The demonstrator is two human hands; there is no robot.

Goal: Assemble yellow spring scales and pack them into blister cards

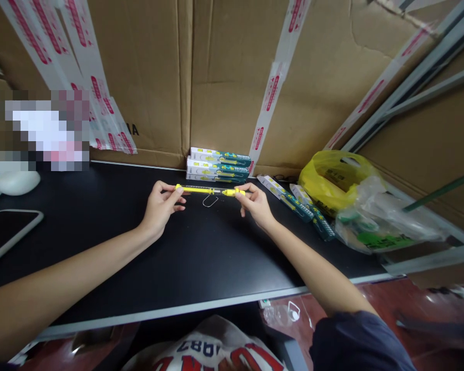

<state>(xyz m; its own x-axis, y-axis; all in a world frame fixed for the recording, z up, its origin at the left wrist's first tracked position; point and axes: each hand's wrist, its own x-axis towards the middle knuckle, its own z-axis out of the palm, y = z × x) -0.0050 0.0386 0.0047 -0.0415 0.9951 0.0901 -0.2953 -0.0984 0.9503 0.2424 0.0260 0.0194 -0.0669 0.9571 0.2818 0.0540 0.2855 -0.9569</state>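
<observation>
A slim yellow and clear tube, which looks like a tubular spring scale (199,189), is held level above the black table. My left hand (163,206) pinches its left end between thumb and fingers. At the other end, the thumb and fingers of my right hand (255,204) close on the yellow tip. Just under the tube shows a thin bent wire hook (210,202); I cannot tell whether it hangs from the tube or lies on the table. Behind it, several printed boxes (218,167) are stacked against the cardboard.
Right of my hands, long boxes (286,197) lie slanted beside a yellow plastic bag (332,178) and a clear bag (382,216). A phone-like device (7,234) and a white mouse (18,183) are at the left. Taped cardboard (228,77) walls the table's back.
</observation>
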